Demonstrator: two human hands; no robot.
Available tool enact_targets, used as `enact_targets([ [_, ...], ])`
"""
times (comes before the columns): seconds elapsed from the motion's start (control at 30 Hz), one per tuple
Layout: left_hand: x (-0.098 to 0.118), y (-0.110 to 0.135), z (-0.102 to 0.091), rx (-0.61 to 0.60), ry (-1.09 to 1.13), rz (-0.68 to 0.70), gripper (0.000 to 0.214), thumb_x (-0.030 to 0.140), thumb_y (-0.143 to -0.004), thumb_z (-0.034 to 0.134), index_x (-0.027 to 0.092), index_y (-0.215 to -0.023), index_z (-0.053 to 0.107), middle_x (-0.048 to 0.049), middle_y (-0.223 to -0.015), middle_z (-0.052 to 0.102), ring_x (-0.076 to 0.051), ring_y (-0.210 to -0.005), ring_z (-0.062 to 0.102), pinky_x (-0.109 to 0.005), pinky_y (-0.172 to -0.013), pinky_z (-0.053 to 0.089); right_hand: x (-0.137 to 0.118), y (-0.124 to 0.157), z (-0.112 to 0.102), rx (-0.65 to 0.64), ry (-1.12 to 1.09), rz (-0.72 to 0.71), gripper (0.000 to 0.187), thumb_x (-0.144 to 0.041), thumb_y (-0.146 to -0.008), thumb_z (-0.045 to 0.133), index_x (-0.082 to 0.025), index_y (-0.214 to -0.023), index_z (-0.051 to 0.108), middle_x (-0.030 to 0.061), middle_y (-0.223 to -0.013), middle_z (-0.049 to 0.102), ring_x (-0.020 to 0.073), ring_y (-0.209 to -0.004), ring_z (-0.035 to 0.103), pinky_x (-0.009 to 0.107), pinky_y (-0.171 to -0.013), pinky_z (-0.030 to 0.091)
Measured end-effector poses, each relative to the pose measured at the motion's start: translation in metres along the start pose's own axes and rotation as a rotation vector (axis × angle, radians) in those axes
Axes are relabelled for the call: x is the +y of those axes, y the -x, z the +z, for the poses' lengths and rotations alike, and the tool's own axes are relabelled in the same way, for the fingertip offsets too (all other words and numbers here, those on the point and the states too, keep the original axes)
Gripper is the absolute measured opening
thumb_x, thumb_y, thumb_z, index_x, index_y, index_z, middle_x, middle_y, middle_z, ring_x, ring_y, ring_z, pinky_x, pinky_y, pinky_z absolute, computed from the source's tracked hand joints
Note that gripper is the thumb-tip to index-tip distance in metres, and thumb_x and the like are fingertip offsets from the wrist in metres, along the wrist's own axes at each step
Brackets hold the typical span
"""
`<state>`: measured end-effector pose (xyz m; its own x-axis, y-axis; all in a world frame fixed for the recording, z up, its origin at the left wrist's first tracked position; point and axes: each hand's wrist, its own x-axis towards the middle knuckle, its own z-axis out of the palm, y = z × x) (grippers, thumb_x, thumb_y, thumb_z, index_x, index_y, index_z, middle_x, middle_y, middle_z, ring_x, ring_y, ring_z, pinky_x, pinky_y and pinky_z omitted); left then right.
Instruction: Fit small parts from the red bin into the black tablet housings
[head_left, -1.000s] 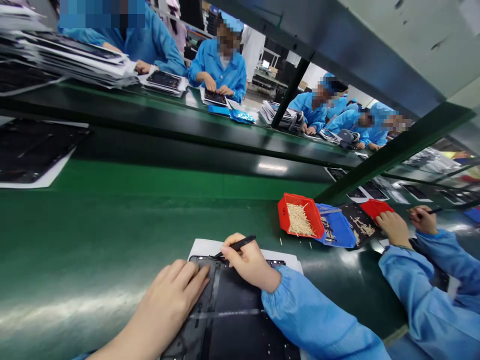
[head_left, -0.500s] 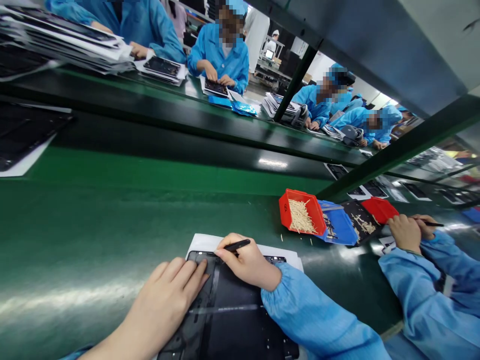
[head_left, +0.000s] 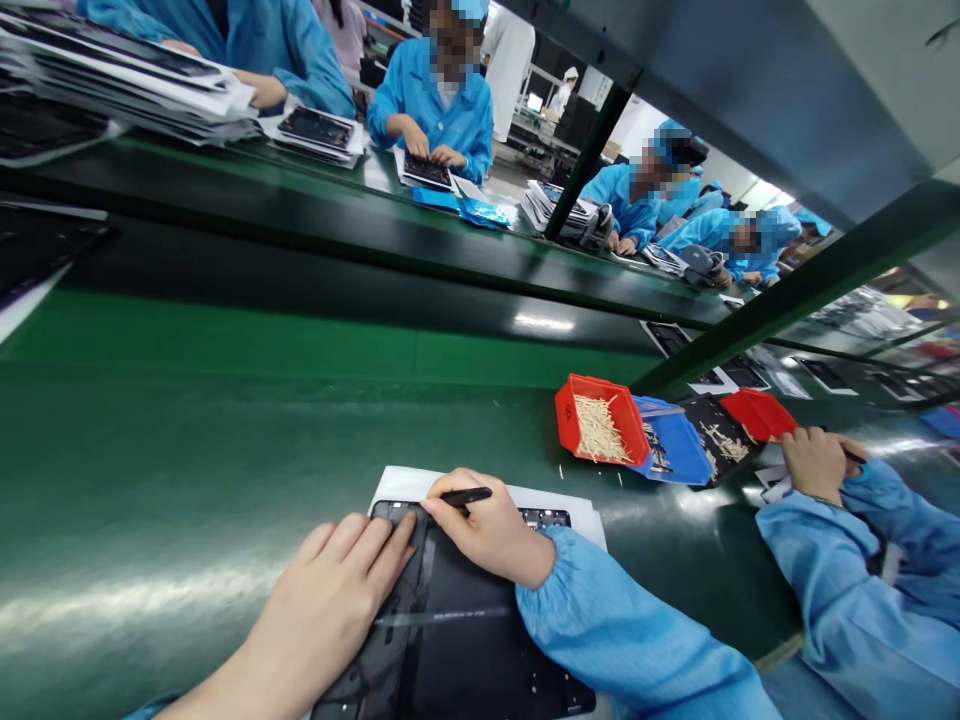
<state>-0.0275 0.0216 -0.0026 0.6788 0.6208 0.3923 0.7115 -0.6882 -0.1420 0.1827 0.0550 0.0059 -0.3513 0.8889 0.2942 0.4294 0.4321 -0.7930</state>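
A black flat device panel (head_left: 465,650) with a tablet-like frame lies in front of me on a white sheet (head_left: 581,505). My left hand (head_left: 349,575) rests palm down on its left part, fingers stretched and the fingertips touching near the upper left corner. My right hand (head_left: 480,525) is closed around a slim black pen-shaped tool (head_left: 465,496). The tool's working end is at the panel's top edge, just right of my left fingertips, mostly hidden by my fingers. Whether it touches the panel I cannot tell.
To the right stand a red bin (head_left: 600,420) of pale strips, a blue bin (head_left: 675,440) and a black tray (head_left: 720,440). A co-worker's hands (head_left: 817,462) work beyond them. A green slanted post (head_left: 795,285) crosses above. People in blue sit across the bench.
My right hand and the tool have shifted slightly left along the panel's top edge, the tool lying a little flatter. My left hand stays in place. The view has turned slightly.
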Motion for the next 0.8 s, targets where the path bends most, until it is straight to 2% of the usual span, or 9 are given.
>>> enact_targets([
  [0.4, 0.0027, -0.0023, -0.0003, -0.051, -0.078, 0.009, 0.038, 0.012, -0.099, 0.038, 0.009, -0.123, 0.067, -0.0078, -0.085, 0.063, -0.024, -0.077, 0.051, -0.039, -0.069, 0.033, 0.0031, 0.0039, 0.003, 0.001, 0.003, 0.011, 0.02, -0.033, -0.1, 0.056, -0.021, -0.094, 0.071, 0.0051, -0.09, 0.075, 0.0171, -0.083, 0.069, 0.028, -0.08, 0.053],
  [0.67, 0.0022, 0.0017, 0.0019, -0.117, -0.028, -0.018, 0.041, 0.006, -0.093, 0.042, 0.012, -0.127, 0.065, -0.0073, -0.088, 0.063, -0.024, -0.079, 0.053, -0.04, -0.07, 0.035, 0.0018, 0.0039, 0.0031, -0.006, -0.011, 0.022, 0.022, -0.034, -0.1, 0.056, -0.021, -0.093, 0.072, 0.0052, -0.091, 0.076, 0.0175, -0.083, 0.07, 0.029, -0.081, 0.054],
  [0.8, 0.0002, -0.0007, 0.0015, -0.101, -0.036, -0.009, 0.037, 0.012, -0.095, 0.045, 0.01, -0.126, 0.066, -0.008, -0.087, 0.063, -0.025, -0.08, 0.052, -0.04, -0.07, 0.035, 0.0017, 0.0047, 0.0048, 0.024, 0.03, 0.042, 0.023, -0.036, -0.098, 0.057, -0.021, -0.089, 0.072, 0.0046, -0.087, 0.076, 0.0174, -0.08, 0.07, 0.028, -0.077, 0.054],
])
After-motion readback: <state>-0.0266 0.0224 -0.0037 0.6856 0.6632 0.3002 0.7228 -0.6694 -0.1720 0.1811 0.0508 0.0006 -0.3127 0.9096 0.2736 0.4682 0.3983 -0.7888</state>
